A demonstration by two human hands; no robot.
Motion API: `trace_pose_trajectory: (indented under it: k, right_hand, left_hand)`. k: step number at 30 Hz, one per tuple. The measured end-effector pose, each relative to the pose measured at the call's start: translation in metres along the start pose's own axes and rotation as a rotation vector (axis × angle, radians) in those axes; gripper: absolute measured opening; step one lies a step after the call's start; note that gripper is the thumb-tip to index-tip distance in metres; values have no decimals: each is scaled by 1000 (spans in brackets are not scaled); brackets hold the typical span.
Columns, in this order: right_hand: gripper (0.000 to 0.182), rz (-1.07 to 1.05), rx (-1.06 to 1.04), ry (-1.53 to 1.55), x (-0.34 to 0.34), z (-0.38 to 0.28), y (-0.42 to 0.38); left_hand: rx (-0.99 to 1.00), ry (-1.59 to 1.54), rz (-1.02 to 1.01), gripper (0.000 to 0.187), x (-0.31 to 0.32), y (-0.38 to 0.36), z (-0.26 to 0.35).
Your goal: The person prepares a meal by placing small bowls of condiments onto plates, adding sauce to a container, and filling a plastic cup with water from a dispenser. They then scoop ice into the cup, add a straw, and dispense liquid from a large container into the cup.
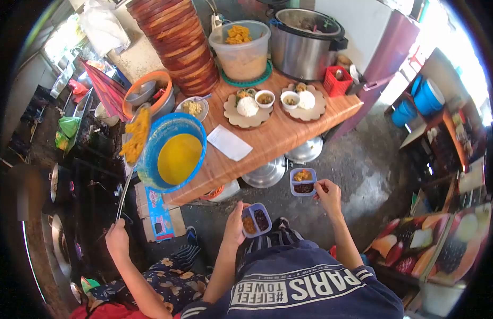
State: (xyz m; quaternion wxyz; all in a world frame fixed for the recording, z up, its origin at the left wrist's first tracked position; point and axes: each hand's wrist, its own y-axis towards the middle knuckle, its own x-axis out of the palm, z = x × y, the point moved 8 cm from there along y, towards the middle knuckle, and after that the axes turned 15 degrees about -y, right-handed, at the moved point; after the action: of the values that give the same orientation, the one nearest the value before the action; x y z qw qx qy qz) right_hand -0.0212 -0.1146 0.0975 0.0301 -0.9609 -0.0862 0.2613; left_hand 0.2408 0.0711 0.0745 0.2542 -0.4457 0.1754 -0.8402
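Observation:
My left hand [234, 226] holds a small two-compartment lilac container [256, 219] with orange and dark food in it. My right hand [328, 194] grips a second such container [303, 182], held further out, near the wooden table's [267, 139] front edge. Both hands hover over the concrete floor, apart from each other. On the table ahead stand two scalloped wooden plates [233, 114] [316, 110], each with white rice and a small bowl of sauce.
At the left, another person's hand [117, 237] lifts a long-handled skimmer of fried yellow food [135, 136] beside a blue bowl of yellow batter [174, 154]. Behind are stacked wooden plates [180, 45], a plastic tub [242, 48], a rice cooker [305, 42] and a red basket [336, 82]. Metal lids [267, 173] lie under the table.

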Motion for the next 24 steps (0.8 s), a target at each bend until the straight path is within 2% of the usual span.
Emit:
trace_pose_trajectory:
  k: [4,9,12,14,21,24]
  right_hand:
    - [13,-18,-3,-89,-7,2,69]
    - [12,55,-43,-246,-20,25,150]
    - [13,138,-78,-336,-49,27,210]
    - [15,290,-238,-576,-68,24,249]
    - [19,218,-238,-727,-80,35,412]
    - [21,48,-354,-878,-54,45,479]
  left_hand:
    - [54,-92,80,27,-1,24,0]
    - [97,-102,85,25,-5,53,4]
    - [92,-142,42,24,17,76,10]
    - [92,-122,81,23,31,84,18]
    - [256,-93,116,20,70,130,23]
    - [310,-171,132,18,77,158,18]
